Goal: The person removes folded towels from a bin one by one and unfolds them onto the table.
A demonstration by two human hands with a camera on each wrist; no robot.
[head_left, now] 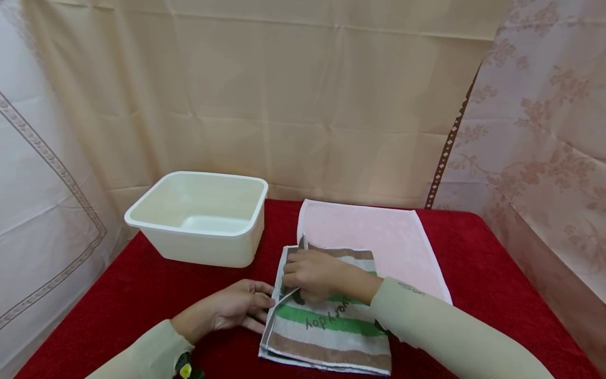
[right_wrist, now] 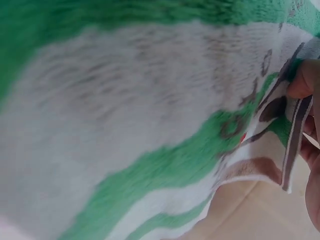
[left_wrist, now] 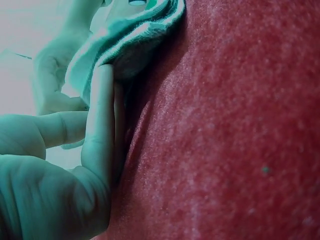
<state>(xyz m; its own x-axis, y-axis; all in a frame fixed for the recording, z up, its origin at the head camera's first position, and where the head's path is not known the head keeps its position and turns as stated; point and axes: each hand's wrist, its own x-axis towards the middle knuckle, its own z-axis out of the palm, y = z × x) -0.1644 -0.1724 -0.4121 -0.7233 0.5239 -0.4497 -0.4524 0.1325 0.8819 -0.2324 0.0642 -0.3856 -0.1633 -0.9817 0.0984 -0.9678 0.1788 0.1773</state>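
Observation:
A folded striped towel (head_left: 331, 345) in white, green and brown, with dark lettering, lies on the red cloth in front. My right hand (head_left: 314, 276) reaches across it and pinches its left part, where an edge stands raised. In the right wrist view the right thumb and fingers (right_wrist: 304, 82) grip this towel edge (right_wrist: 295, 145). My left hand (head_left: 236, 305) lies beside the towel's left edge, fingers extended. One straight left finger (left_wrist: 100, 115) meets the rolled towel edge (left_wrist: 135, 42) in the left wrist view, low over the red cloth.
A cream plastic basin (head_left: 199, 245) stands at the back left. Behind the striped towel, a pink towel (head_left: 369, 226) with a white border lies flat, partly overlapped by it. The red cloth (head_left: 502, 295) covers the table, and beige curtains (head_left: 303, 105) hang behind.

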